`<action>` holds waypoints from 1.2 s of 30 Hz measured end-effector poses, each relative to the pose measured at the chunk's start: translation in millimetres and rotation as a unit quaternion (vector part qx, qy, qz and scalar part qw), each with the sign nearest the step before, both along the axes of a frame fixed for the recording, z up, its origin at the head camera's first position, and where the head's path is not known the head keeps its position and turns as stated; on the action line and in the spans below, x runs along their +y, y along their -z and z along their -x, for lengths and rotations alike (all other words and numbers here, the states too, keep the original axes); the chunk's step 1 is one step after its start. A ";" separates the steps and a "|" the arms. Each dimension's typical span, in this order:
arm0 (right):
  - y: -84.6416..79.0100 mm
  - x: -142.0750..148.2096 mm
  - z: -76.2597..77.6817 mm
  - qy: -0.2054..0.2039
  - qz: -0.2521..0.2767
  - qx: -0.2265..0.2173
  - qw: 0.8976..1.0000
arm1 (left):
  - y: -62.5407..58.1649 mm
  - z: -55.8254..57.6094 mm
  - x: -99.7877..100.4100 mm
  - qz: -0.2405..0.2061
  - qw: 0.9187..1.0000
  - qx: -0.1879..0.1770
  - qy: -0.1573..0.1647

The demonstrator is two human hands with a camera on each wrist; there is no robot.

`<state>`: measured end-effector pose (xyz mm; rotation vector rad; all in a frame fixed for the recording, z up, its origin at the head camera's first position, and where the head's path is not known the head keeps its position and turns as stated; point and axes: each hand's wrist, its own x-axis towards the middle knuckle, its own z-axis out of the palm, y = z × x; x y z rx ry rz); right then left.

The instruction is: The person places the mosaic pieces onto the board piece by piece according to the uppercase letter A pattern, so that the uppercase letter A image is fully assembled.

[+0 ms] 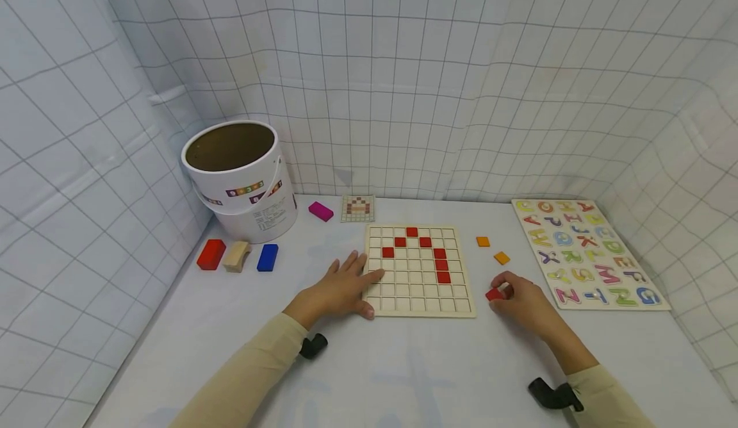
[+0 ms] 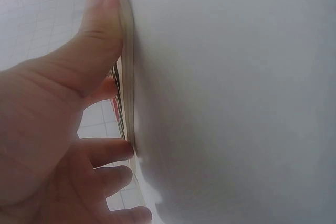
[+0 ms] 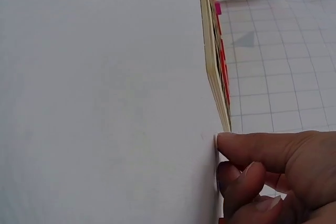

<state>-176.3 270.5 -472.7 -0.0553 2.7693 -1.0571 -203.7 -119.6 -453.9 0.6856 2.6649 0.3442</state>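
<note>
A wooden grid board point(image 1: 403, 300) lies on the table with several red square tiles point(image 1: 441, 265) set in its cells. My left hand point(image 1: 340, 290), fingers spread, rests at the board's left edge; its index finger reaches over the frame and the thumb point(image 2: 102, 19) touches the side. To the right of the board, my right hand point(image 1: 521, 303) pinches a red square tile point(image 1: 494, 294) between thumb and fingers, low over the table. In the right wrist view the curled fingers point(image 3: 247, 182) mostly hide that tile. Two orange tiles point(image 1: 483, 241) lie beyond this hand.
Behind the board lies a small pattern card point(image 1: 358, 209), with a magenta block point(image 1: 320, 211) beside it. A white bucket point(image 1: 248, 191) stands back left, with red point(image 1: 211, 254), natural wood point(image 1: 237, 256) and blue blocks point(image 1: 268, 257) before it. An alphabet puzzle board point(image 1: 588, 255) lies at right.
</note>
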 end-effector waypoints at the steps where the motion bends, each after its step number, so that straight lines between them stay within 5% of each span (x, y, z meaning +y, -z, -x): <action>1: -0.3 0.3 0.7 0.001 0.008 -0.004 1.000 | 0.5 0.4 -0.3 0.000 1.000 0.000 0.001; 7: -4.6 0.8 8.7 0.011 0.103 -0.027 0.994 | 3.1 2.1 -1.8 0.002 1.000 0.001 0.004; 19: -15.1 -52.4 32.2 -0.028 0.283 -0.051 0.957 | 0.5 1.2 -3.1 0.000 1.000 0.001 0.001; 31: 1.5 -120.4 53.2 -0.037 0.313 -0.087 0.945 | 4.1 0.5 -1.0 0.007 1.000 -0.005 0.005; 36: -0.4 -149.8 62.9 -0.037 0.267 -0.085 0.959 | 2.3 3.1 0.0 0.009 1.000 -0.002 0.007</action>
